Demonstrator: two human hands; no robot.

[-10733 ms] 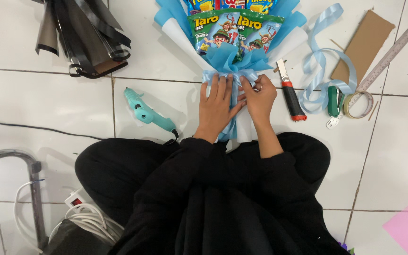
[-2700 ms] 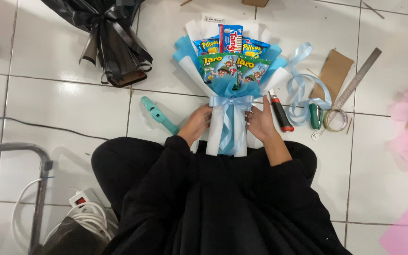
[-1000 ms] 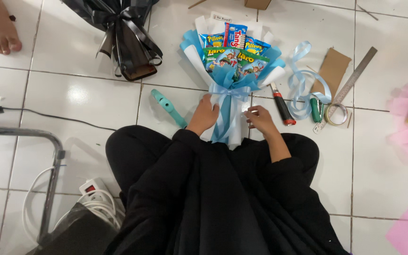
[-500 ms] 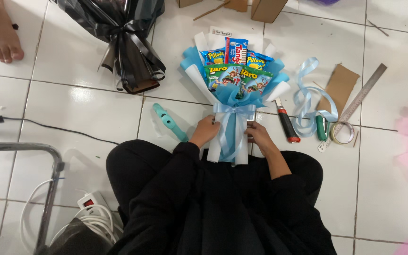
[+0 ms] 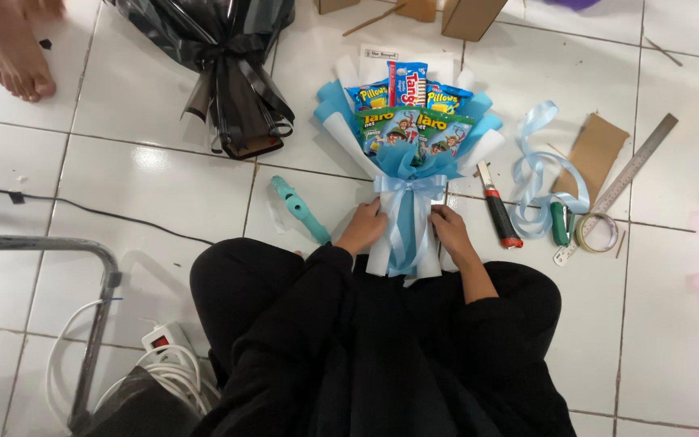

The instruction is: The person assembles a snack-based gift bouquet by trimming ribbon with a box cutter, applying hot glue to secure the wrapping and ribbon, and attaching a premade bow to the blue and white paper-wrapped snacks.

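Black cloth covered the person sitting on the white tiled floor [image 5: 147, 202], knees drawn wide. Between those knees lay the snack bouquet [image 5: 408, 154], its white-wrapped stem pointing toward the sitter and its head of snack packets fanned away in blue and white paper. The left hand [image 5: 363, 229] rested against the stem's left side, fingers curled loosely onto the wrap; the right hand [image 5: 450, 231] pressed the right side the same way, fingers bent against the paper. Whether either truly gripped it I could not tell. Between the two hands hung the pale blue ribbon bow [image 5: 408, 194], its tails trailing down the stem.

Just left of the left hand lay a teal glue gun [image 5: 301, 210]. To the right of the right hand sat a red-and-black utility knife [image 5: 498, 212], then a loose coil of light blue ribbon [image 5: 534, 166], green-handled scissors [image 5: 559, 223], a roll of tape [image 5: 597, 232] and a metal ruler [image 5: 618, 188] beside a scrap of brown cardboard [image 5: 592, 154].

Farther off, a bundle of black wrapping [image 5: 228, 73] lay on the tiles, and another person's bare foot [image 5: 16, 57] stood at the far left corner.
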